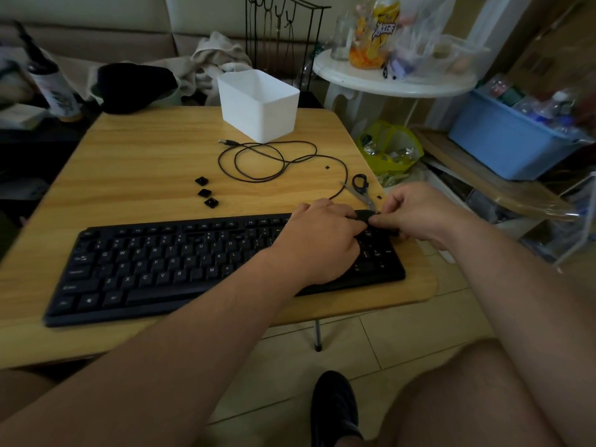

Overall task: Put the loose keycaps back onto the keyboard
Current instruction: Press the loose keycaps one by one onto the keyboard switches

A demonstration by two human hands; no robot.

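A black keyboard is laid along the near edge of the wooden surface, its right end close to the near right corner. Both hands are brought together over the keyboard's right end. The left hand is laid palm-down over the right key block, fingers curled toward a small black keycap at the keyboard's top right. The right hand is curled, thumb and fingertips pinched against that same keycap from the right side; which hand bears the grip cannot be told exactly, as the contact is blurred. Three loose keycaps are seen in a short row on the surface just beyond the keyboard's far edge, left of the hands, lying apart from the keyboard and upturned. The keyboard's black cable is coiled loosely toward the middle of the surface, its plug end near a white plastic bin at the far edge. Scissors with black handles are lying near the right edge, just beyond the hands. Two tiny black bits are scattered near the cable and the scissors.
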